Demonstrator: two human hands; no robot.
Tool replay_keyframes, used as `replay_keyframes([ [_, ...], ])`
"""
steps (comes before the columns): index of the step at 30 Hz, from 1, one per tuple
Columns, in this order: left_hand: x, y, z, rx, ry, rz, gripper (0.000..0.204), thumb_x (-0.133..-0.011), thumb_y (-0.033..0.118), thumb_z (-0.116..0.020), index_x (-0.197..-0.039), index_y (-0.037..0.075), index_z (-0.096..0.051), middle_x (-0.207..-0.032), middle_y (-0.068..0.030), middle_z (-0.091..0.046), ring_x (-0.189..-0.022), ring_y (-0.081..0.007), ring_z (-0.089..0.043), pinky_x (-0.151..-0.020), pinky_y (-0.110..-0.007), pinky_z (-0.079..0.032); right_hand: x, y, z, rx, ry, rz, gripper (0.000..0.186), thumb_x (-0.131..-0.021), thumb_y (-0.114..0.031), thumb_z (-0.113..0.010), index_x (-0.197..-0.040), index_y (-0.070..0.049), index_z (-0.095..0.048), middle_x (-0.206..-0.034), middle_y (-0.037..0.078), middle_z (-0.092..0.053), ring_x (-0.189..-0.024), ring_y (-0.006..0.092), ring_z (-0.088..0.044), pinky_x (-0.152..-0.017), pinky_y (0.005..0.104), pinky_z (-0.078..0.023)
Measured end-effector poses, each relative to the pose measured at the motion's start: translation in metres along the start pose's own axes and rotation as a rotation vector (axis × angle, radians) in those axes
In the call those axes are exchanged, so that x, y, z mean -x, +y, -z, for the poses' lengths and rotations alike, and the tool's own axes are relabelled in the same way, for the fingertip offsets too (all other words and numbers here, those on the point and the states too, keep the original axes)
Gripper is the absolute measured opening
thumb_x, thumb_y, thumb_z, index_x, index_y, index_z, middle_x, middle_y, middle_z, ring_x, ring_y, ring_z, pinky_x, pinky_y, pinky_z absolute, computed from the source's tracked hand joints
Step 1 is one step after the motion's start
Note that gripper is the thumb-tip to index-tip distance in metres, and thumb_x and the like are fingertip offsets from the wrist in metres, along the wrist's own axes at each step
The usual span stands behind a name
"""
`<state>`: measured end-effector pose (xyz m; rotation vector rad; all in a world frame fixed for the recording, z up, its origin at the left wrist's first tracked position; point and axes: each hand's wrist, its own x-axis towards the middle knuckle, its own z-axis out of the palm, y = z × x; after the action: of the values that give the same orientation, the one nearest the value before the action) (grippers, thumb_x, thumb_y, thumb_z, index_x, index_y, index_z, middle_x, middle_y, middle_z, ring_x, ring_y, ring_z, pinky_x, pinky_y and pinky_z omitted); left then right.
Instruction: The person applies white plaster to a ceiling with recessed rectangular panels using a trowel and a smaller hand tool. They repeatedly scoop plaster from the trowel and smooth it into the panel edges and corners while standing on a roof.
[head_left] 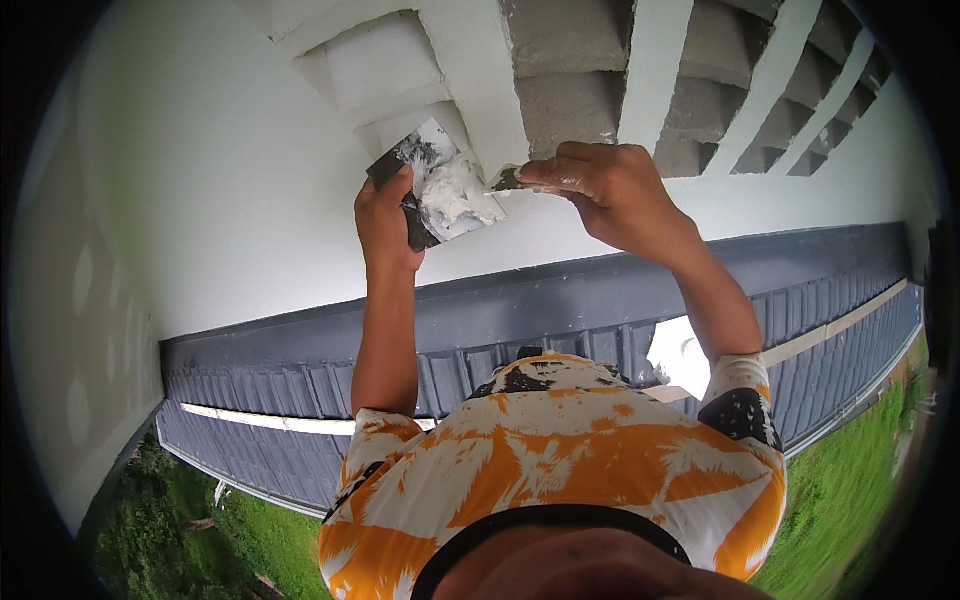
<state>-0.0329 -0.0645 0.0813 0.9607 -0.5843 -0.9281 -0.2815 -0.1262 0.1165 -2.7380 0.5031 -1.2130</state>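
Note:
My left hand (385,225) is closed around the dark edge of a wide, flat putty knife (428,143), its thumb over the top. A heap of wet white putty (462,195) covers much of the blade. Just to the right, my right hand (625,195) pinches a small putty knife (507,181), whose tip is at the right side of the heap. White smears mark the right fingers. Both tools are in front of the white wall (270,200), below a recessed square niche (385,65) that is coated white inside.
Bare grey recesses (570,105) line the upper right wall between white ribs. Below the wall runs dark grey roofing (470,375) with a pale wooden batten (265,418) on it. A white round-edged object (680,355) sits beside my right forearm. Grass (840,500) lies beyond the roof edge.

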Motion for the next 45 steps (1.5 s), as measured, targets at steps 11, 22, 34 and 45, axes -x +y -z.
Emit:
replay_keyframes([
  [11,-0.029,-0.017,0.069,0.347,0.198,0.231,0.025,-0.094,0.015,-0.059,-0.113,0.0,-0.064,-0.107,-0.0093,-0.068,-0.093,-0.0216,-0.069,-0.073,-0.036,-0.059,0.029,0.035,-0.012,-1.154,0.074,-0.816,0.015,-0.099,-0.013,-0.054,-0.103,-0.008,-0.068,-0.067,0.003,-0.059,-0.051,0.0098,-0.052,-0.045,0.0231,-0.036],
  [22,0.064,-0.111,0.19,0.445,0.449,0.451,0.028,-0.094,0.018,-0.056,-0.116,0.001,-0.062,-0.105,-0.0094,-0.07,-0.089,-0.0228,-0.071,-0.065,-0.034,-0.061,-0.039,0.103,0.014,0.919,0.159,-0.162,0.026,-0.086,-0.009,-0.06,-0.11,-0.001,-0.063,-0.072,0.009,-0.063,-0.059,0.0156,-0.066,-0.049,0.0309,-0.051],
  [34,0.077,-0.161,0.247,0.506,0.429,0.588,0.032,-0.093,0.018,-0.057,-0.119,-0.001,-0.06,-0.109,-0.011,-0.069,-0.095,-0.0262,-0.071,-0.077,-0.039,-0.061,-0.116,0.198,0.003,1.66,-0.434,0.061,0.004,-0.076,-0.012,-0.066,-0.078,-0.008,-0.068,-0.069,0.004,-0.063,-0.062,0.0162,-0.066,-0.047,0.0284,-0.049],
  [45,0.078,-0.18,0.268,0.436,0.509,0.653,0.033,-0.094,0.019,-0.056,-0.119,-0.002,-0.06,-0.111,-0.0111,-0.069,-0.097,-0.0255,-0.07,-0.081,-0.039,-0.058,-0.105,0.191,-0.016,1.704,-0.595,-0.03,0.004,-0.072,-0.01,-0.069,-0.071,-0.013,-0.071,-0.072,0.004,-0.067,-0.067,0.0177,-0.069,-0.05,0.0333,-0.05],
])
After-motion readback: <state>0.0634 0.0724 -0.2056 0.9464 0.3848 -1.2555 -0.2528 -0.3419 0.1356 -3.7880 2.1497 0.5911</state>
